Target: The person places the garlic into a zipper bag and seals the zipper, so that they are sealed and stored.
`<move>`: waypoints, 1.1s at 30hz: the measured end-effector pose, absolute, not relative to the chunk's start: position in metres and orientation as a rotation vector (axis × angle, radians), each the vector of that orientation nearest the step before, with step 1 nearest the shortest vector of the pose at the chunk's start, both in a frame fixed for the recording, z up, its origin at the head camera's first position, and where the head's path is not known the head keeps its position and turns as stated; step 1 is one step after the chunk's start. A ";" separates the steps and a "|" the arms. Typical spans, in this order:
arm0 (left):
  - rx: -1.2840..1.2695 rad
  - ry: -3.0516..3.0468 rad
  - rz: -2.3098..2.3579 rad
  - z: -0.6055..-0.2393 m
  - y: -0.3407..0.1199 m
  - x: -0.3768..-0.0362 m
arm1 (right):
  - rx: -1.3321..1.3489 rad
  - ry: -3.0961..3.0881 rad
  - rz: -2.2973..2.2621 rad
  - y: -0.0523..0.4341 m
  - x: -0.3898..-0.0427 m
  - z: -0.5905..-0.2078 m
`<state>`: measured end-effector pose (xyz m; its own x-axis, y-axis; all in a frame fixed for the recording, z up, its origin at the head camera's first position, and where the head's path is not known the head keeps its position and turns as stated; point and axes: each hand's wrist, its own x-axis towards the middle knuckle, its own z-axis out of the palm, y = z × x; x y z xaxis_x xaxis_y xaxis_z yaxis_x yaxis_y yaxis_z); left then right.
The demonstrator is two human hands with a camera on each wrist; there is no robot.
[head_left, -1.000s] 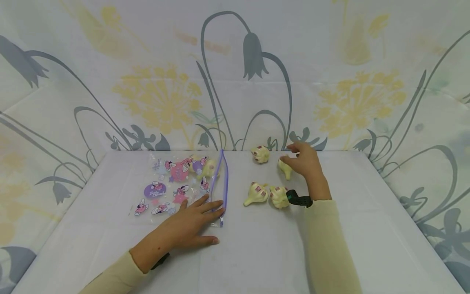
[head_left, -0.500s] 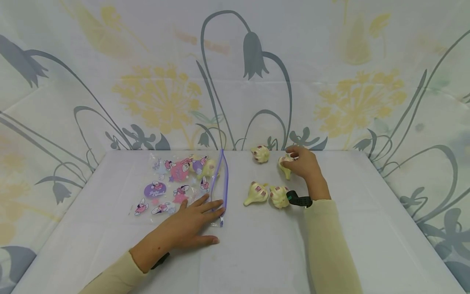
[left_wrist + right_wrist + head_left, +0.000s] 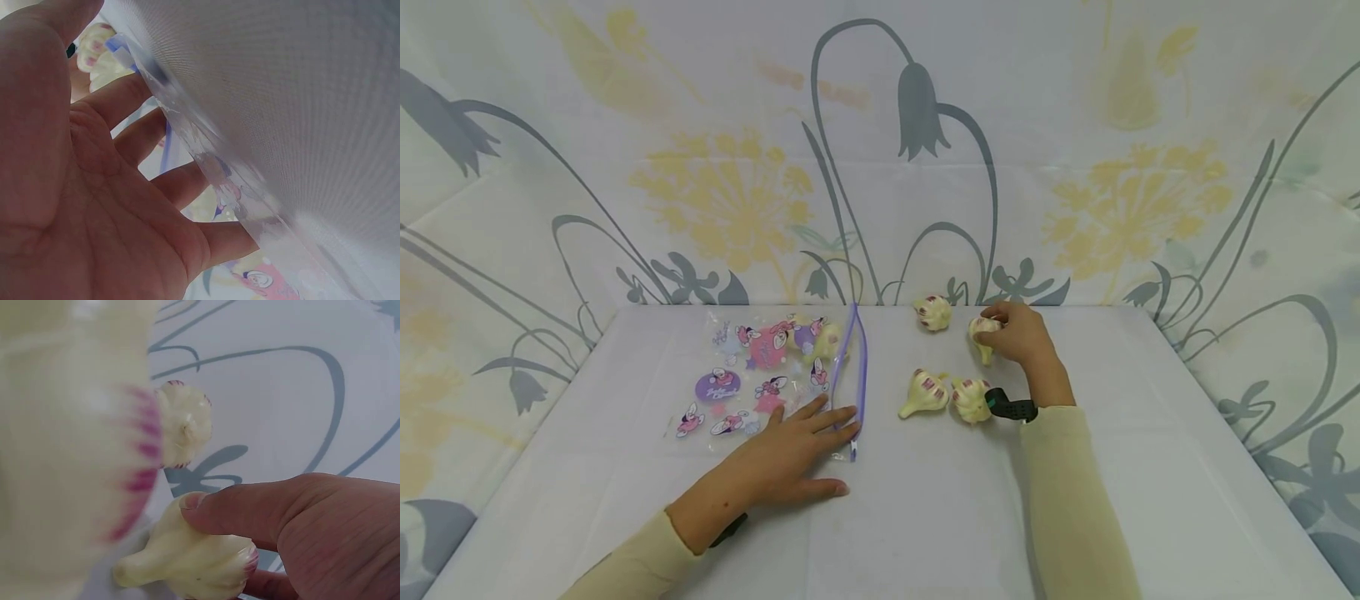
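Note:
My right hand (image 3: 1024,335) pinches a garlic bulb (image 3: 982,335) near the table's back edge. In the right wrist view the thumb (image 3: 231,511) lies along that bulb, fingers on its far side and its stem pointing left. My left hand (image 3: 782,460) lies with spread, straight fingers on a clear printed zip bag (image 3: 718,389), pressing its near corner by the purple zip edge (image 3: 861,367). Pale garlic (image 3: 827,342) shows through the bag's film. Seen from the left wrist, the fingers (image 3: 181,185) reach over the film, holding nothing.
Another garlic bulb (image 3: 933,313) stands at the back, left of the right hand. Two more, a left one (image 3: 925,394) and a right one (image 3: 972,402), lie side by side nearer, the right one close to the right wrist's black camera (image 3: 1011,407). A patterned cloth (image 3: 880,225) hangs behind.
My right hand has come down slightly and its thumb and fingers have closed on the garlic bulb. The left hand and the bag have stayed in place.

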<state>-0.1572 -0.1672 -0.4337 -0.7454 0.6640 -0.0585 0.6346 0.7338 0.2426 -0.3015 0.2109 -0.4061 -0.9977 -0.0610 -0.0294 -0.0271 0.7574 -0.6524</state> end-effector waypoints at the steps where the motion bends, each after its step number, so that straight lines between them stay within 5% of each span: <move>1: 1.051 2.792 0.317 -0.434 -0.167 -0.157 | -0.075 2.901 -1.070 0.211 -0.302 -0.406; 33: 1.046 2.794 0.306 -0.433 -0.167 -0.157 | -0.163 2.898 -1.182 0.191 -0.291 -0.374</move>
<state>-0.1572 -0.1668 -0.4328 -0.7479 0.6609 -0.0620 0.6319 0.7374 0.2387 -0.2906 0.1909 -0.3736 -0.9945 -0.0991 0.0326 -0.0936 0.7100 -0.6980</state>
